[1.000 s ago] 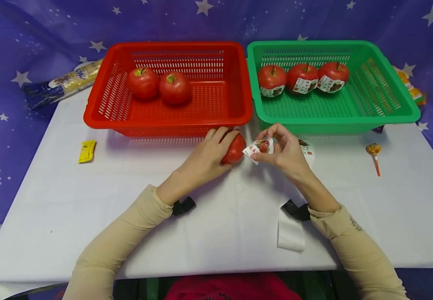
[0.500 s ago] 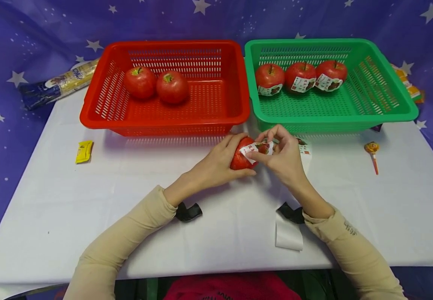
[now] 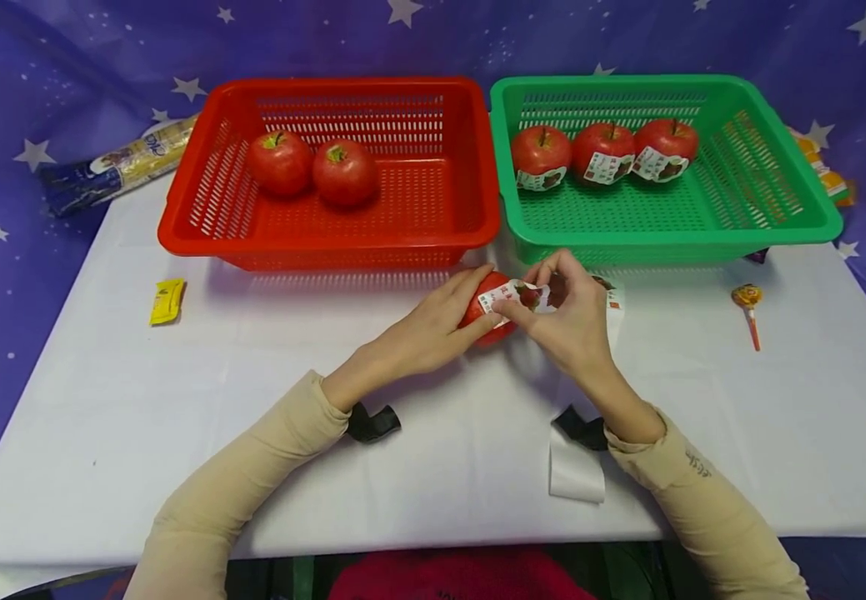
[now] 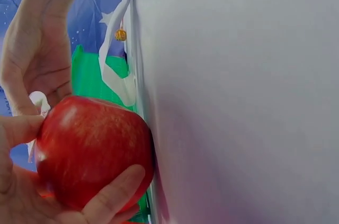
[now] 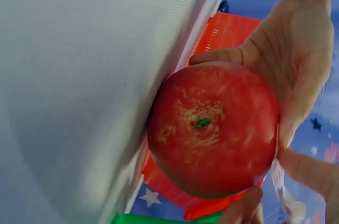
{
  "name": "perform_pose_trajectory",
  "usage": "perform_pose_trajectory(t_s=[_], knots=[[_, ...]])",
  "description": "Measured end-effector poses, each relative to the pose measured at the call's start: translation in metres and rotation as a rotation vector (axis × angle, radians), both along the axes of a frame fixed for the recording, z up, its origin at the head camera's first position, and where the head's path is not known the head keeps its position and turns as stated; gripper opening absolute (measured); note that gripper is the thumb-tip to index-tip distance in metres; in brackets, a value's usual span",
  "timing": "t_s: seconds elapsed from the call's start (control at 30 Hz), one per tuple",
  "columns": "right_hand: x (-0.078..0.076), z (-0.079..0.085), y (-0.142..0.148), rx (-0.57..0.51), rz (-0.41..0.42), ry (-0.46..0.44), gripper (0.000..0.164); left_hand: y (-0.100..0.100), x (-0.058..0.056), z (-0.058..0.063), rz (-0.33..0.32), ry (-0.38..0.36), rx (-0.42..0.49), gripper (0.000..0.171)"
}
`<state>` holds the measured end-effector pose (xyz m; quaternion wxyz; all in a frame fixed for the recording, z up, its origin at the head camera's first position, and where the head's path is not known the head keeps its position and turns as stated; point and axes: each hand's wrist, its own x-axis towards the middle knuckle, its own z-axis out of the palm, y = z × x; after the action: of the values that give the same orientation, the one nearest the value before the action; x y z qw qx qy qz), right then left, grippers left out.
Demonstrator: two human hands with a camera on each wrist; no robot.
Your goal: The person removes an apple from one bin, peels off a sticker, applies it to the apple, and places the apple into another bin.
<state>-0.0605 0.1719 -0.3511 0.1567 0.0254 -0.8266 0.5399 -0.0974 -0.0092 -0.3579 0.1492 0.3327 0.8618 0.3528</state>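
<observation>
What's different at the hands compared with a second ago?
The left hand has brought its apple rightward to the label; the label, apart from it before, now lies partly against the apple. Nothing was let go: the right hand still pinches the label. The red basket, green basket, yellow packet and lollipop stayed put.

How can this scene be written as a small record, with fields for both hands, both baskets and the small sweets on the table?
Left hand: grips a red apple
Right hand: holds a printed label, one end against that apple
Red basket: two apples, no label visible
Green basket: three apples, each with a label
Table, left: yellow packet
Table, right: lollipop
</observation>
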Motion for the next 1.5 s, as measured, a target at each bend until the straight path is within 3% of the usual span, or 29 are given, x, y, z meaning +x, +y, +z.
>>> perform_pose_trajectory(t_s=[0.17, 0.3, 0.47, 0.6, 0.67, 0.87, 1.0, 1.13, 1.33, 1.4, 1.5], knots=[[-0.01, -0.002, 0.005, -0.059, 0.091, -0.104, 0.04, -0.006, -0.005, 0.004, -0.031, -0.013, 0.02, 0.061], [-0.017, -0.006, 0.011, -0.141, 0.191, -0.095, 0.028, -0.011, -0.008, 0.006, -0.078, -0.032, 0.024, 0.059], [-0.022, -0.01, 0.016, -0.011, 0.239, -0.07, 0.023, -0.014, -0.013, 0.006, -0.101, -0.068, 0.026, 0.061], [-0.023, -0.012, 0.02, 0.134, 0.263, -0.207, 0.029, -0.014, -0.016, 0.006, -0.123, -0.088, 0.022, 0.063], [-0.022, -0.013, 0.021, 0.151, 0.296, -0.289, 0.035, -0.014, -0.016, 0.005, -0.132, -0.093, 0.025, 0.064], [-0.017, -0.019, 0.023, 0.008, 0.477, -0.476, 0.048, -0.015, -0.013, -0.002, -0.155, -0.123, 0.041, 0.063], [-0.016, -0.023, 0.024, -0.067, 0.562, -0.509, 0.053, -0.018, -0.012, -0.004, -0.162, -0.149, 0.065, 0.063], [-0.021, -0.027, 0.033, -0.283, 0.635, -0.593, 0.048, -0.021, -0.017, -0.007, -0.174, -0.213, 0.115, 0.061], [-0.03, -0.034, 0.048, -0.646, 0.734, -0.768, 0.031, -0.026, -0.026, -0.011, -0.209, -0.366, 0.222, 0.06], [-0.031, -0.035, 0.049, -0.667, 0.734, -0.77, 0.03, -0.027, -0.027, -0.011, -0.21, -0.391, 0.239, 0.06], [-0.03, -0.033, 0.045, -0.548, 0.733, -0.721, 0.039, -0.027, -0.028, -0.011, -0.209, -0.405, 0.258, 0.06]])
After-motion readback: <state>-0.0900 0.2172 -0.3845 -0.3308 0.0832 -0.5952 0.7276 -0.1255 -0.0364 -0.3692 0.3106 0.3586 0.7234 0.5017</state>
